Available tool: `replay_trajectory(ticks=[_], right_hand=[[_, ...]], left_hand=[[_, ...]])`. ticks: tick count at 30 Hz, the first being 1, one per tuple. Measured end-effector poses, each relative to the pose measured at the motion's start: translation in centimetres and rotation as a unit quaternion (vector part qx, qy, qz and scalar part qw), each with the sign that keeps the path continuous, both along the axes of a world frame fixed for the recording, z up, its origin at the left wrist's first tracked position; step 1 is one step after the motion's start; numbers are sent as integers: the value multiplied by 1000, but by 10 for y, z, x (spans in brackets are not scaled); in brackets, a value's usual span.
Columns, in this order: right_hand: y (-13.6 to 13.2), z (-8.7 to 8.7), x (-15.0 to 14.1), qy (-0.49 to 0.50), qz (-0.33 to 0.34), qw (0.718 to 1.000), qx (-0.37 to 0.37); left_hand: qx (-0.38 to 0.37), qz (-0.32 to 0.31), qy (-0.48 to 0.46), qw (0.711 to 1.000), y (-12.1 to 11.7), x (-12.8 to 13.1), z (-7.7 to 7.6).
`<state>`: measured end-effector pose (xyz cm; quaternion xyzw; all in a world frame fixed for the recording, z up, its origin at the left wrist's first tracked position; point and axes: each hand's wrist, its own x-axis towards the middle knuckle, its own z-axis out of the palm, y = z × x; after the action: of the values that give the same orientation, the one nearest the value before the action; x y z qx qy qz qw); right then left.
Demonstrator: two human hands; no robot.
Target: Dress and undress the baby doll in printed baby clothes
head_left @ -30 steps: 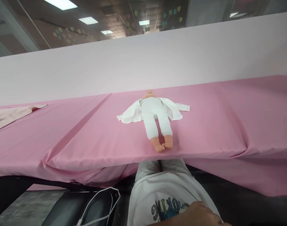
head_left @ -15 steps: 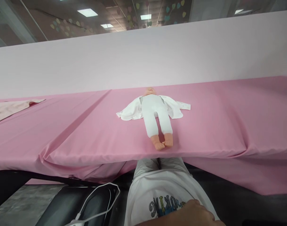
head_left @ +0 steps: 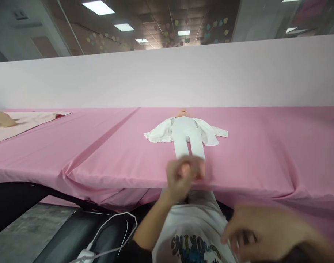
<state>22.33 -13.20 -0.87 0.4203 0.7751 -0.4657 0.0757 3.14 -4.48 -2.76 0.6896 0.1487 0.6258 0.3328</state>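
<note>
A baby doll (head_left: pixel 187 135) in white leggings lies face up on the pink cloth-covered table (head_left: pixel 265 146), its feet at the near edge. An open white jacket (head_left: pixel 158 134) is spread under it. My left hand (head_left: pixel 180 176) is raised at the doll's feet and covers one foot. Its fingers look curled but are smeared by motion, so a grip is unclear. Low at the right, over my lap, my right hand (head_left: pixel 262 233) is blurred with bent fingers and nothing visible in it.
A pale beige cloth (head_left: pixel 30 119) lies on the table at far left, with a tan shape (head_left: pixel 1 118) at the frame edge. A pale partition (head_left: pixel 167 80) rises behind the table. Below left are a black seat (head_left: pixel 73 233) and a white cable (head_left: pixel 112 226).
My left hand has come up from out of view to the doll's feet. My right hand has lifted off my shirt and shifted right. The view has tilted slightly.
</note>
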Motion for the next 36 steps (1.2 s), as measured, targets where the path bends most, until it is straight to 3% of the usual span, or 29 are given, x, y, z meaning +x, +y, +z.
replay_trajectory(ticks=[2, 4, 7, 10, 12, 14, 17, 20, 23, 26, 29, 31, 33, 36], right_hand=[[40, 25, -8, 46, 25, 999, 13], [81, 44, -20, 95, 34, 995, 17], [138, 53, -42, 157, -13, 987, 38], [190, 44, -66, 190, -66, 977, 67], [222, 35, -83, 191, -99, 971, 101], [253, 24, -100, 177, -135, 958, 182], [292, 6, -128, 49, -194, 909, 364], [319, -13, -153, -48, -220, 880, 418], [335, -29, -171, -51, -245, 870, 424], [346, -39, -177, 8, -343, 838, 424], [353, -42, -172, 139, -478, 781, 377], [356, -43, -169, 221, -524, 757, 321], [357, -44, -167, 273, -542, 751, 262], [361, -50, -167, 310, -540, 756, 200]], left_hand=[[-30, 176, -115, 977, 53, -3, 10], [-68, 269, -106, 955, 110, -6, 10], [-99, 385, 36, 917, 181, -16, -8], [-133, 428, 274, 851, 216, -27, -35], [-154, 401, 421, 799, 224, -32, -51], [-151, 387, 496, 762, 227, -34, -62], [-127, 414, 507, 745, 228, -34, -69], [-121, 435, 500, 739, 228, -37, -70], [-138, 448, 460, 754, 227, -44, -70], [-173, 483, 377, 771, 231, -48, -73], [-211, 535, 323, 752, 237, -48, -77], [-237, 548, 317, 737, 241, -48, -81], [-247, 537, 326, 738, 243, -47, -82], [-222, 512, 330, 761, 242, -48, -81]])
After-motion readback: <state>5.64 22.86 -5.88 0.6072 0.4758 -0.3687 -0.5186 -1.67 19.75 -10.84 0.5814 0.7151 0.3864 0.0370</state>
